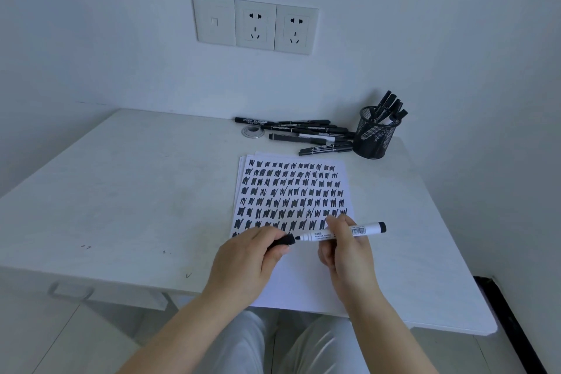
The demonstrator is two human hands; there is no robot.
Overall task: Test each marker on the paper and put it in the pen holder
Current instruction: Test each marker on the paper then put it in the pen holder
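Head view: the right hand [344,241] has its grip clamped round a white marker [343,231], held level just over the paper [291,191] with the tip pointing left, and the left hand [252,255] pinches the black cap [281,242] just off that tip, so I'd guess it's mid uncap or recap around a test scribble. Both forearms reach in from below, hands close together over the sheet's lower blank part, while the holder [376,133] stands far right on the tabletop [136,191], already holding some markers, with a pile [306,133] lying beside it, probably still to test.
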